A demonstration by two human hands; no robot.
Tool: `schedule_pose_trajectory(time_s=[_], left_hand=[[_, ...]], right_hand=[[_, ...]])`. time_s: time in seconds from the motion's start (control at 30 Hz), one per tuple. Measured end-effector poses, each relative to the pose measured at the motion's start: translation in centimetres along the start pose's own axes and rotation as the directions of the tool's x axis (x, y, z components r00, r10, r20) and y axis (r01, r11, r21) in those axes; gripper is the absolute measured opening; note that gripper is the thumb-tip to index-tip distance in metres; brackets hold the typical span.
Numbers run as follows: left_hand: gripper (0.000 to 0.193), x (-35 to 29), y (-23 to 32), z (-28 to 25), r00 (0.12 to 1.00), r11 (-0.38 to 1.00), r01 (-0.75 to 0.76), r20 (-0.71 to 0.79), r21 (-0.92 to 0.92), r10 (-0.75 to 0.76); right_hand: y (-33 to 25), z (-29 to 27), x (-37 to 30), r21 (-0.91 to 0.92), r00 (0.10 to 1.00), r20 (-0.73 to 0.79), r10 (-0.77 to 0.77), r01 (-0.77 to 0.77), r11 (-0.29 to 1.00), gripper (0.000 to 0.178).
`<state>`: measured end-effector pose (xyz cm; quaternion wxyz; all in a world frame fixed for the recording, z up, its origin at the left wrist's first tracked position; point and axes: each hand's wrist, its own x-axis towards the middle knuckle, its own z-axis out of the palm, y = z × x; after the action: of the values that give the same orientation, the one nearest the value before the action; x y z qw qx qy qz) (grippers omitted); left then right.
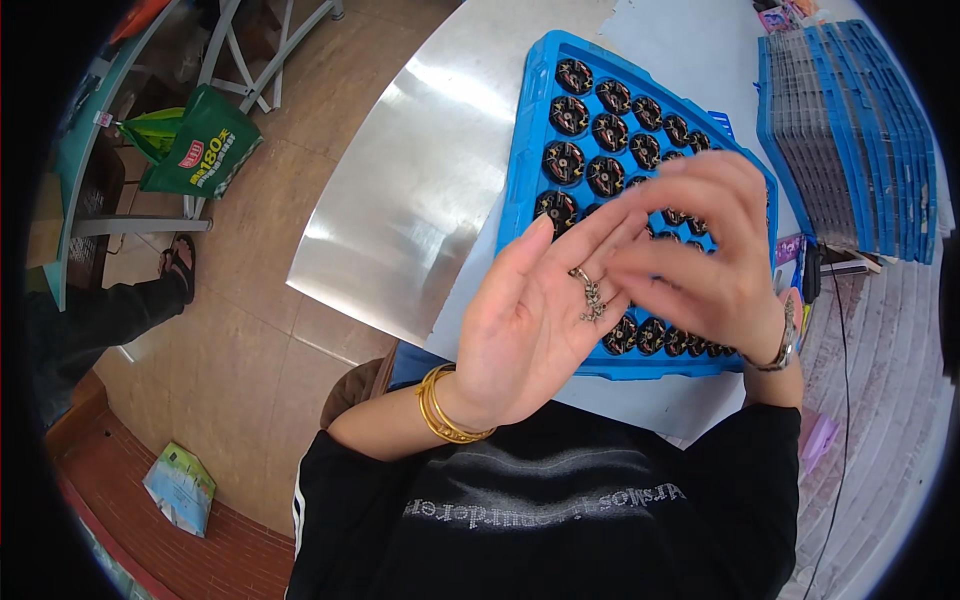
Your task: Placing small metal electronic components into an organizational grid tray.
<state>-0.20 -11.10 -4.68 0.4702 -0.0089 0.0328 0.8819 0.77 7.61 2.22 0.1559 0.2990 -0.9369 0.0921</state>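
Note:
My left hand is turned palm up with its fingers stretched out. A ring shows on it, and a small cluster of dark metal bits lies beside the ring at the base of the fingers; their kind is too small to tell. Over those fingers, my right hand bends its fingers and thumb together in a pinch, smeared by motion. Whatever the pinch holds is hidden. Beneath both hands is a blue tray with rows of round black parts, which show coppery and red details. My hands cover some of them.
The tray rests on a table with a shiny metal sheet along its left. A stack of blue trays stands at the far right, near a dark cable. On the left are a green bag and another person's leg.

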Motion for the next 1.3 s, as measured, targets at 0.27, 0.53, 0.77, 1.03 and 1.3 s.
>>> schedule_pose_trajectory(time_s=[0.27,0.53,0.77,1.03,1.3], left_hand=[[0.074,0.0,-0.1,-0.3,0.999,1.000,0.026,0.019,-0.014,-0.026],[0.073,-0.1,0.0,-0.5,0.999,1.000,0.018,0.041,-0.022,-0.017],[0.073,-0.3,0.1,-0.5,0.999,0.999,0.003,0.051,-0.040,-0.001],[0.073,-0.2,0.1,-0.4,0.999,0.999,-0.019,0.041,-0.031,0.020],[0.074,-0.2,0.0,-0.3,1.000,0.998,0.019,0.011,-0.054,-0.019]], right_hand=[[6.8,1.9,-0.4,-0.142,0.982,-0.087,0.168,-0.179,0.974,0.015],[6.6,3.0,0.0,-0.197,0.988,-0.011,0.155,-0.154,0.968,0.015],[5.9,2.6,0.1,-0.214,0.991,0.025,0.129,-0.121,0.969,0.017],[4.4,1.7,-0.1,-0.298,0.994,0.048,0.100,-0.081,0.951,0.021],[-0.6,-0.3,0.6,0.043,0.999,0.005,0.040,-0.040,0.998,0.017]])
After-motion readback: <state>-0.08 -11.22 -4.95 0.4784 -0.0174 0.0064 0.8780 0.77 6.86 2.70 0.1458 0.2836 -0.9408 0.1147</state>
